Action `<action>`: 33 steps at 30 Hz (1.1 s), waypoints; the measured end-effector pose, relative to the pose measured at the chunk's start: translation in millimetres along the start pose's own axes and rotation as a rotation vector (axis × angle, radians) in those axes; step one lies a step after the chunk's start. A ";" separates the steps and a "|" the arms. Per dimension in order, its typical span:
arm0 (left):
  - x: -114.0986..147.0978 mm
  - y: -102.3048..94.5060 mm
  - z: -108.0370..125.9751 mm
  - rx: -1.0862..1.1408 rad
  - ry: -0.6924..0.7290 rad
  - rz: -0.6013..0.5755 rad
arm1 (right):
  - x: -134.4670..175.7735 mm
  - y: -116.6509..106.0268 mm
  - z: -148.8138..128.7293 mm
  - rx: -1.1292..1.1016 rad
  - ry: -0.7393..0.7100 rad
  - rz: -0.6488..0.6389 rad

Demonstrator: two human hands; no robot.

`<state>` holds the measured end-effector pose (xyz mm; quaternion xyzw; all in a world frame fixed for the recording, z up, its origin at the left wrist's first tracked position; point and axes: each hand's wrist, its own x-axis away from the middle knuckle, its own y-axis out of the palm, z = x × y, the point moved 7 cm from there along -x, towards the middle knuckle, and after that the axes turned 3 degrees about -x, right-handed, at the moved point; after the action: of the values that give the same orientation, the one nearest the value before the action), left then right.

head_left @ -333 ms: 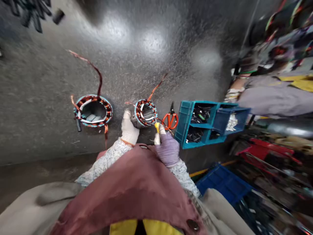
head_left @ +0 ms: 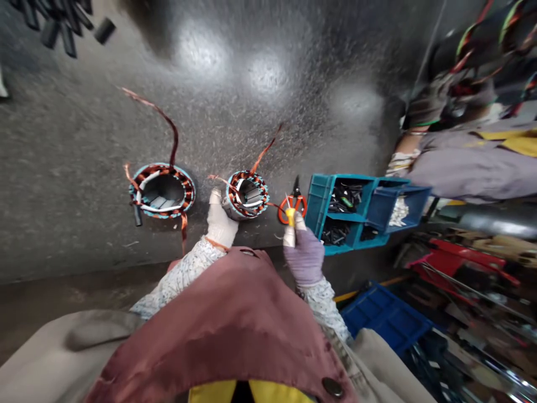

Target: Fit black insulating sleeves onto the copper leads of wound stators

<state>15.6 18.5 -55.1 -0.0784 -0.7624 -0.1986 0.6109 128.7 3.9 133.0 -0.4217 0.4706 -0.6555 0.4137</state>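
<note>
My left hand (head_left: 221, 225), in a white glove, is against the near left side of a small motor stator (head_left: 262, 194); its thumb points forward, and its other fingers are mostly hidden. Copper windings with blue lacing and white sleeving ring the stator's open top, and copper leads stick out. My right hand (head_left: 305, 253), in a purple glove with pale fingertips, pinches the yellow handle of a thin-tipped pick (head_left: 290, 216). The pick is right of the stator, over orange-handled scissors (head_left: 304, 208) lying on the table.
A larger stator (head_left: 189, 191) with long copper leads stands left. Teal bins (head_left: 318, 198) of black pieces and a blue bin (head_left: 380, 204) of white pieces stand right. Black tubes (head_left: 69, 40) lie far left. A co-worker's arm (head_left: 457, 159) reaches in from the right.
My right hand has moved right with the pick, away from the stator's rim to over the scissors. My left hand stays at the stator, which has shifted slightly left in view.
</note>
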 end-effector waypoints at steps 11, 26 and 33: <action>0.1 4.9 13.5 -0.108 0.063 0.031 | 5.2 11.7 54.5 -0.445 0.246 0.111; -2.2 10.4 27.1 -0.409 0.398 -0.074 | -57.8 36.0 37.0 -0.621 0.093 -0.111; 3.2 11.0 22.7 -0.471 0.475 -0.122 | -86.8 65.3 -8.9 -0.292 0.058 -0.399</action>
<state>-1.6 37.2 -53.7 -0.1229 -0.5353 -0.4181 0.7236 156.1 73.8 53.9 -0.5424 0.4793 -0.6612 0.1971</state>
